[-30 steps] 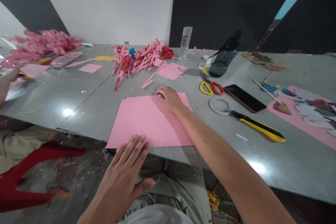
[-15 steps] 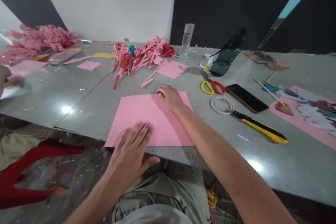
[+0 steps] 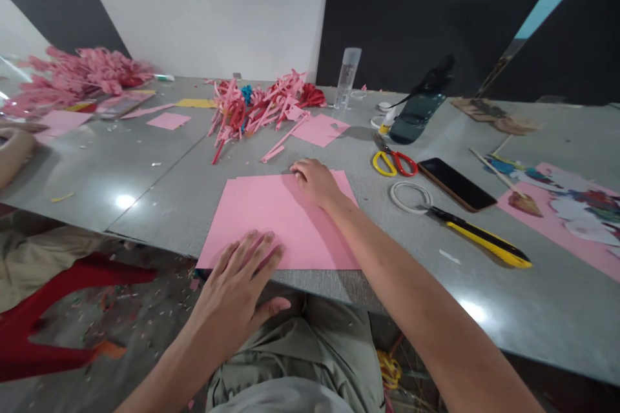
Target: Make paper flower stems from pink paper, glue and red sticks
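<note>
Pink paper [image 3: 278, 222] lies flat under both your hands, at the table [image 3: 159, 187] edge. Your left hand [image 3: 239, 284] is spread wide, fingertips on the paper's near edge. Your right hand [image 3: 317, 181] rests curled on its far edge, gripping nothing. Scissors [image 3: 393, 161] and a knife [image 3: 477, 237] lie right of that hand.

Pink paper sheet [image 3: 276, 219], yellow-and-red scissors [image 3: 393, 162], yellow-and-black utility knife [image 3: 479, 244], black phone [image 3: 456, 184], grey table [image 3: 145, 174]
</note>
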Demonstrator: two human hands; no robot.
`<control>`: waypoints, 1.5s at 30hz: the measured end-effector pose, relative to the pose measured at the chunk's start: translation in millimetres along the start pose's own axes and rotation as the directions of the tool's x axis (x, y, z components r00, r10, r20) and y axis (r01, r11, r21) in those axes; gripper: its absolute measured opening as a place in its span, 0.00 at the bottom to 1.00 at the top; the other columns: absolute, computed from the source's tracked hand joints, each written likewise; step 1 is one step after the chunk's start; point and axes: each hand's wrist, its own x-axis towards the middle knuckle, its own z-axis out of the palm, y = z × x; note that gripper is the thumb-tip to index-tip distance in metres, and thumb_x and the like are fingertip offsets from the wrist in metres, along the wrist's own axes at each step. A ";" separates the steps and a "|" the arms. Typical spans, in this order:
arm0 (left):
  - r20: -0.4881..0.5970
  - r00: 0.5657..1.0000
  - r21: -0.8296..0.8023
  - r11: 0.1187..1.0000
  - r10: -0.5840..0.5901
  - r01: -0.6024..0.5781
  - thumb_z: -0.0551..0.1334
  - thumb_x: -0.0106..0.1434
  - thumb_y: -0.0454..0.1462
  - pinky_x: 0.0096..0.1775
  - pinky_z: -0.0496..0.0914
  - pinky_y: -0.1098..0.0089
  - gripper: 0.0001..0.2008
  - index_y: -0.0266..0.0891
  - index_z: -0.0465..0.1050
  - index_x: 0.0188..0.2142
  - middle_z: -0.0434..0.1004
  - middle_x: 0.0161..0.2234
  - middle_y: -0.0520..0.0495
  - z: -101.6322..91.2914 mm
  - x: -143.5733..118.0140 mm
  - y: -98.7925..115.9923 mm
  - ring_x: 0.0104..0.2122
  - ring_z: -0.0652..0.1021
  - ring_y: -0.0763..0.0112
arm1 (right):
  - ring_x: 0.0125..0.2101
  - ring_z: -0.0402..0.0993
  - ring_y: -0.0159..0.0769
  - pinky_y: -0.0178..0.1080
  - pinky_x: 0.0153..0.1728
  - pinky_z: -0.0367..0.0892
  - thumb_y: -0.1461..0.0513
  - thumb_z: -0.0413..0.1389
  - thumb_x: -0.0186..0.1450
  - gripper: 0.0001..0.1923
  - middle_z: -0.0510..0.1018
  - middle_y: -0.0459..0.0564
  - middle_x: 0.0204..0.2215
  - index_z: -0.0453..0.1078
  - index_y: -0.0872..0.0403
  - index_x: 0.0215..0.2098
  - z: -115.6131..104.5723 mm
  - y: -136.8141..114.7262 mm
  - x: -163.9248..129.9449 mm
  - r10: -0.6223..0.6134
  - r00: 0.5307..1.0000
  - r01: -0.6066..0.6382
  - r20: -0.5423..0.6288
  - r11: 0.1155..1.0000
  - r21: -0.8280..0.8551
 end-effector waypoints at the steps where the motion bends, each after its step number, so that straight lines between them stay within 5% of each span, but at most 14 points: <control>1: -0.001 1.000 -0.003 1.000 -0.003 0.003 0.53 0.71 0.60 0.66 0.57 0.50 0.38 0.43 0.60 0.72 0.59 0.73 0.46 1.2 2.3 0.1 0.71 0.61 0.49 | 0.51 0.73 0.45 0.45 0.53 0.66 0.70 0.51 0.69 0.17 0.82 0.54 0.49 0.78 0.54 0.48 0.3 0.5 0.1 0.001 1.000 -0.001 0.001 1.000 0.001; 7: 0.006 0.999 -0.010 0.999 0.039 -0.039 0.54 0.73 0.57 0.69 0.52 0.53 0.36 0.42 0.58 0.72 0.58 0.73 0.47 0.6 -3.0 -13.1 0.71 0.60 0.52 | 0.52 0.73 0.45 0.45 0.54 0.66 0.70 0.50 0.68 0.17 0.82 0.54 0.50 0.78 0.53 0.48 2.5 2.9 0.7 0.006 1.000 -0.006 0.003 1.000 0.016; 23: -0.013 0.998 -0.063 0.996 0.069 -0.069 0.58 0.73 0.50 0.64 0.63 0.48 0.26 0.47 0.68 0.67 0.63 0.71 0.44 -3.1 -1.4 -27.7 0.68 0.66 0.50 | 0.51 0.73 0.45 0.46 0.54 0.66 0.70 0.50 0.69 0.17 0.81 0.54 0.49 0.78 0.53 0.48 3.7 2.4 2.0 0.005 1.000 -0.005 -0.005 1.000 0.026; 45: -0.015 0.987 -0.137 0.977 0.162 -0.162 0.58 0.73 0.53 0.64 0.62 0.54 0.28 0.46 0.67 0.68 0.64 0.70 0.45 9.5 2.5 -47.2 0.69 0.62 0.53 | 0.52 0.73 0.45 0.45 0.55 0.66 0.70 0.51 0.68 0.17 0.81 0.54 0.49 0.78 0.53 0.48 3.1 3.5 1.1 0.000 1.000 0.000 -0.004 1.000 0.021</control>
